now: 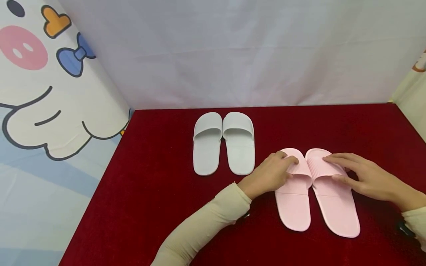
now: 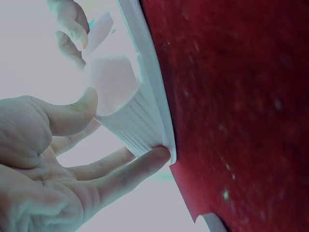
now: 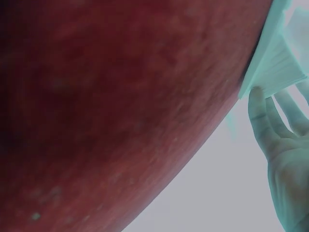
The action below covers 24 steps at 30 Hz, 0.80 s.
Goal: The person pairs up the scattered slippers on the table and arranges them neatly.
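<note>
Both hands' fingers, left [image 1: 267,175] and right [image 1: 369,179], rest loosely spread on pink slippers [image 1: 316,190]; white slippers [image 1: 223,143] lie farther left on the red desk [image 1: 149,184].

Flat tabletop covered in deep red velvety cloth [image 1: 159,177], nap slightly mottled, spanning the lower half of the head view. Behind it, a plain pale grey-white fabric backdrop [image 1: 239,51], hanging with faint horizontal creases and meeting the table's far edge. To the left, a printed cartoon panel [image 1: 43,96]: white character with pink round cheek, orange beak shape, blue bow tie, black outlines, over pale blue bands. At far right, a cream-coloured panel edge [image 1: 412,88]. Light even and soft, shadows faint.
</note>
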### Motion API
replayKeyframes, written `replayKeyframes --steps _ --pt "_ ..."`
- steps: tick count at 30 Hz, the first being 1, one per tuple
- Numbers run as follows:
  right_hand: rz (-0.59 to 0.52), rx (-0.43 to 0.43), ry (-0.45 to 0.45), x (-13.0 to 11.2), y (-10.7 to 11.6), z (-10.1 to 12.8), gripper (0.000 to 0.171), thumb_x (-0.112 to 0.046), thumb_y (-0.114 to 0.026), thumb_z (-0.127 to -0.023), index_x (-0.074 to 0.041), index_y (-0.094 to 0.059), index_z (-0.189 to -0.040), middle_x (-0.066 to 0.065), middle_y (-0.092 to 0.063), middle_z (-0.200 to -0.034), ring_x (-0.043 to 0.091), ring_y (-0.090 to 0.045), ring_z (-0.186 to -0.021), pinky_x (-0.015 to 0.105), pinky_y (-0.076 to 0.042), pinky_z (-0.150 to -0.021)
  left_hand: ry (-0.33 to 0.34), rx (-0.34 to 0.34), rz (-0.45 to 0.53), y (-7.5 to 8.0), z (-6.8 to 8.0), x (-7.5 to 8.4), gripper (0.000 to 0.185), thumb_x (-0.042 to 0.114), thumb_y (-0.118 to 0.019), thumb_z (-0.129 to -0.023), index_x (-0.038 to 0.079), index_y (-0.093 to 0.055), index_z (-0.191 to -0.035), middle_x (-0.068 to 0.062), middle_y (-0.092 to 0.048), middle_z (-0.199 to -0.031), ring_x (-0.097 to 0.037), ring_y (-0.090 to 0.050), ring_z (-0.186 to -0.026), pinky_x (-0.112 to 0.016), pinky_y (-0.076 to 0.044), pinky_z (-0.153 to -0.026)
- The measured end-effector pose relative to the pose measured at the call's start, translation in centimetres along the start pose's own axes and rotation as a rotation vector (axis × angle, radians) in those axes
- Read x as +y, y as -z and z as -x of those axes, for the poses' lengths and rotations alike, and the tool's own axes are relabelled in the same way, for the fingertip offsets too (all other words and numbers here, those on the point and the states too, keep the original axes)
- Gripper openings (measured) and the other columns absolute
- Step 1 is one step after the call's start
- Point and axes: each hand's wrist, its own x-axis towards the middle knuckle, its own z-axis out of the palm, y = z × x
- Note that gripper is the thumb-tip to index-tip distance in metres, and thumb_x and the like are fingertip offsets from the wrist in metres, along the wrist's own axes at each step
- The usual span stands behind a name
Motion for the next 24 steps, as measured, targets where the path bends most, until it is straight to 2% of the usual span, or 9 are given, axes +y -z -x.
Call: replayKeyframes --steps 11,19,24 --pt "0.026 0.002 0.019 -0.4 -0.6 -1.5 0.058 -0.008 -0.082 -0.076 -0.016 -0.064 -0.131 0.008 -0.063 -0.127 -0.020 -0.031 -0.129 -0.002 -0.016 -0.106 0.032 0.005 0.077 0.7 0.5 -1.5 0.038 0.022 -0.071 -0.092 0.022 -0.064 -0.129 -0.005 -0.062 -0.129 -0.017 -0.061 -0.115 -0.027 -0.050 -0.093" --pt "0.042 0.006 0.023 0.0 -1.0 -2.6 0.052 -0.015 -0.080 -0.082 -0.016 -0.063 -0.131 0.009 -0.063 -0.127 -0.009 -0.040 -0.126 -0.002 -0.014 -0.106 0.032 0.005 0.081 1.3 0.1 -2.6 0.038 0.022 -0.071 -0.092 0.020 -0.063 -0.130 -0.007 -0.062 -0.128 -0.018 -0.062 -0.113 -0.027 -0.051 -0.089" --pt "0.045 0.005 -0.001 0.0 -1.3 -3.6 0.050 -0.016 -0.078 -0.084 -0.015 -0.063 -0.131 0.010 -0.063 -0.129 0.003 -0.046 -0.124 -0.002 -0.013 -0.106 0.053 -0.002 0.095 1.7 -0.4 -3.6 0.039 0.021 -0.071 -0.092 0.021 -0.063 -0.130 -0.008 -0.061 -0.129 -0.017 -0.062 -0.114 -0.028 -0.052 -0.088"
